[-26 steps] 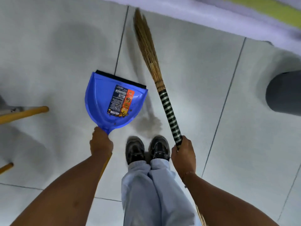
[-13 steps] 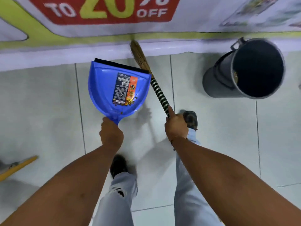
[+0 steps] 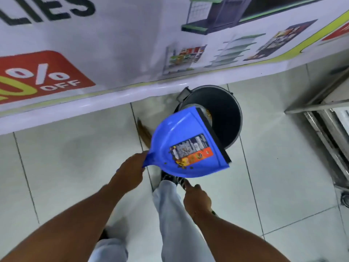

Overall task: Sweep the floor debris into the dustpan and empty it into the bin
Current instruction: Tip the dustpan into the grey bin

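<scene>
A blue plastic dustpan [image 3: 177,137] with a printed label is held up by its handle in my left hand [image 3: 130,169]. Its black lip points right and overlaps the open mouth of a dark grey round bin [image 3: 228,108]. Small bits of orange and brown debris [image 3: 184,164] lie on the pan near the label. Some debris shows inside the bin. My right hand [image 3: 196,198] grips the broom handle low near my leg. The broom's straw head [image 3: 143,132] sticks out behind the pan's left side; most of the broom is hidden.
A white banner with a red discount badge [image 3: 37,76] hangs along the wall just behind the bin. A metal shelf frame [image 3: 324,114] stands at the right. The floor is pale grey tile [image 3: 75,157]. My legs and a shoe are below the pan.
I have stepped toward the bin. The dustpan swung right and tilted, its lip now over the bin's mouth. My right hand with the broom dropped lower beside my leg.
</scene>
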Available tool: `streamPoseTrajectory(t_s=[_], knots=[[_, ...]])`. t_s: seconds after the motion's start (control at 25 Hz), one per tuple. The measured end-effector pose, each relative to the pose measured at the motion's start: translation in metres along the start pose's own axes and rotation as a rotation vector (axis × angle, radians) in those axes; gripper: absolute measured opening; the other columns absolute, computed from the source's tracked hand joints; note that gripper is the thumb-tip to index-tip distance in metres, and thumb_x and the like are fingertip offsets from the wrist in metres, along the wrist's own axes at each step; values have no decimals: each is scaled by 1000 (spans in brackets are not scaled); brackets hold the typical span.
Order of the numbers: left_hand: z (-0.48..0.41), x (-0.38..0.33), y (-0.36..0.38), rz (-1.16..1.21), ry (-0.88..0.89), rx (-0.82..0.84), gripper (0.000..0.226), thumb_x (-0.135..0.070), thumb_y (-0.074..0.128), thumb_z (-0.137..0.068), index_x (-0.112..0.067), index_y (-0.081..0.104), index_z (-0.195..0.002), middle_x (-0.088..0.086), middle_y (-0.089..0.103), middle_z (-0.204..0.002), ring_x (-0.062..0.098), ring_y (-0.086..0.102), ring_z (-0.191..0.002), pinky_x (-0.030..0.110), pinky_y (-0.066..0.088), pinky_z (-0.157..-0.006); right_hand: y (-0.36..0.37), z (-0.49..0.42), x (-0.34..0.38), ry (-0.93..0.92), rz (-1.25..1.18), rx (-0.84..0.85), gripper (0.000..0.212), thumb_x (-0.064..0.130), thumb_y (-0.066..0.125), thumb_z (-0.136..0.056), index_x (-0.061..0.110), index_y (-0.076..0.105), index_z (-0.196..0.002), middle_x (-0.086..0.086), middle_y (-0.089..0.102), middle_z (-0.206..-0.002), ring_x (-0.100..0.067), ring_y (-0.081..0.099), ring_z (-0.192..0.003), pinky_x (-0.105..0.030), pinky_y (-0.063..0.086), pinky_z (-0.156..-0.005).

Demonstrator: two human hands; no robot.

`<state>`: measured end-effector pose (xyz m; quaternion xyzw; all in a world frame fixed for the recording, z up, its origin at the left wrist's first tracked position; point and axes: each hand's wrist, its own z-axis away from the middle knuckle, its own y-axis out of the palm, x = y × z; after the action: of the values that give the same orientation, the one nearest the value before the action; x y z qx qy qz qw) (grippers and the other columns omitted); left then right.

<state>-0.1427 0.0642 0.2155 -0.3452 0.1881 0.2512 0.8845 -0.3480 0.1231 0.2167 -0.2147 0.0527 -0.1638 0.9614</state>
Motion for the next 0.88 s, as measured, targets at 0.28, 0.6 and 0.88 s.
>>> streamPoseTrajectory(t_s=[0.28, 0.6, 0.88], knots=[[-76, -107, -11, 36, -101, 244, 44, -26, 27, -101, 3, 51, -123, 26, 58, -120, 38, 55, -113, 44, 41, -99, 1, 5, -2, -75, -58, 43, 54, 14, 31, -99, 33, 22, -149, -12, 50, -130, -31, 55, -117, -38, 46, -95], [-66, -91, -25, 133, -155, 200, 39, -27, 26, -101, 0, 54, -95, 25, 63, -87, 38, 61, -77, 39, 48, -70, 10, 19, 13, -58, -8, 10, 56, 13, 32, -99, 33, 20, -149, -11, 51, -127, -28, 56, -113, -37, 49, -91], [30, 63, -40, 350, -145, -198, 27, -22, 43, -97, -4, 51, -115, 10, 57, -102, 30, 56, -94, 31, 37, -78, 29, 34, 78, -139, 74, -54, 60, 17, 40, -91, 31, 27, -148, -11, 48, -136, -30, 49, -120, -36, 47, -95]])
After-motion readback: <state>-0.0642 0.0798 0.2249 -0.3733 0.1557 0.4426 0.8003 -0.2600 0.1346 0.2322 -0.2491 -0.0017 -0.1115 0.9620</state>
